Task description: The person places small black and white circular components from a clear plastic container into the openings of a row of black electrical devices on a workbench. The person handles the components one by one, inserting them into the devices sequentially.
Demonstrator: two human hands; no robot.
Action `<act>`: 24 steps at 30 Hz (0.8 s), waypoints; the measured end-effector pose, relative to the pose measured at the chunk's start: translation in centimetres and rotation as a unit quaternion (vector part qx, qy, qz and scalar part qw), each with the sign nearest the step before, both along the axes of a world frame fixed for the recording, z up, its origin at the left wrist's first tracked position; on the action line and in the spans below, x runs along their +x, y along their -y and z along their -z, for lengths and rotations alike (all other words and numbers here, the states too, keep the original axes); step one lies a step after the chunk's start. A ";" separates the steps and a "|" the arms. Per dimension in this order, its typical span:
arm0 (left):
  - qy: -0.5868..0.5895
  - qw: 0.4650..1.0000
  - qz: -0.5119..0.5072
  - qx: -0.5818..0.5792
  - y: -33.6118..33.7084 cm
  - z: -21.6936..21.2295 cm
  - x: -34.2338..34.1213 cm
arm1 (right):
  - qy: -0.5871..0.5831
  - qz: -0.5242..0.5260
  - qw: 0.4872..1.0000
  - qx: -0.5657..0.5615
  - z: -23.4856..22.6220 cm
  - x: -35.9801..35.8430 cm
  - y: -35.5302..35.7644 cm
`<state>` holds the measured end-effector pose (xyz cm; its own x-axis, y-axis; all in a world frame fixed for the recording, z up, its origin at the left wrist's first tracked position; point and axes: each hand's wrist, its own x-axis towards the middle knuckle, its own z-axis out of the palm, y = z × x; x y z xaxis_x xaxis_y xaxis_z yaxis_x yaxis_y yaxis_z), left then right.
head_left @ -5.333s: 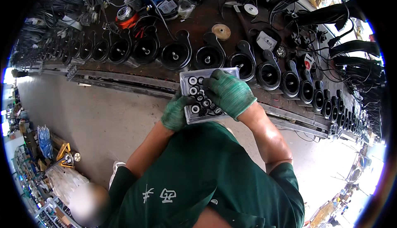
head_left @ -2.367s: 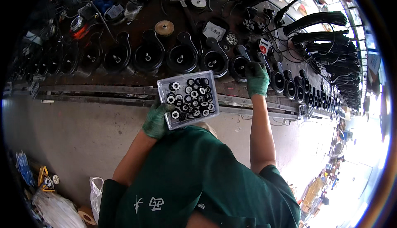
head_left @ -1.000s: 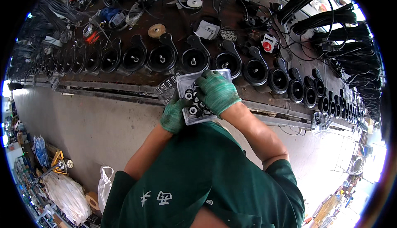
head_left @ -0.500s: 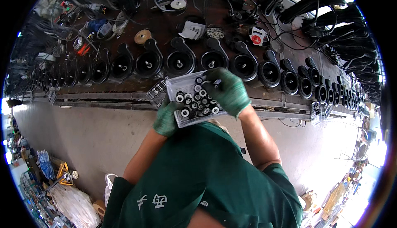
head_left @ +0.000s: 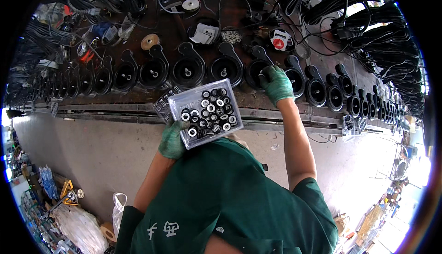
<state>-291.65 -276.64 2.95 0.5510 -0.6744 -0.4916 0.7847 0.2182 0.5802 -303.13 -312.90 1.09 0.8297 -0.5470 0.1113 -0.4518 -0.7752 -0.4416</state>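
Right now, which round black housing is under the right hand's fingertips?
The housing just right of the one behind the upper right corner of the tray. Only over its opening does the right hand hold its fingertips.

Right hand [head_left: 278, 84], tray [head_left: 185, 101] to housing [head_left: 252, 76]

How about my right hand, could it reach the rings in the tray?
Probably yes: the clear plastic tray has no lid, and nothing seems to block your right hand, at a black round housing, from the rings.
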 end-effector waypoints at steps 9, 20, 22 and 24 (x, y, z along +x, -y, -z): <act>0.012 1.000 -0.014 -0.008 1.3 -0.5 -0.6 | 0.078 -0.064 0.994 0.031 0.8 -1.4 0.9; -0.011 0.999 -0.033 -0.001 4.3 -0.5 -2.5 | 0.135 0.154 0.923 0.326 0.8 -9.6 8.0; -0.017 0.999 -0.031 -0.002 4.9 -0.4 -3.1 | 0.108 0.161 0.922 0.336 -0.2 -9.2 7.6; -0.010 0.999 -0.030 -0.006 5.1 0.1 -3.9 | 0.066 0.151 0.933 0.319 0.0 -9.0 8.1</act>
<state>-295.52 -281.79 2.82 0.5808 -0.6470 -0.4941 0.7811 0.2721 0.5620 -312.17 -320.98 1.13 0.6291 -0.7436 -0.2264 -0.5160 -0.1816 -0.8371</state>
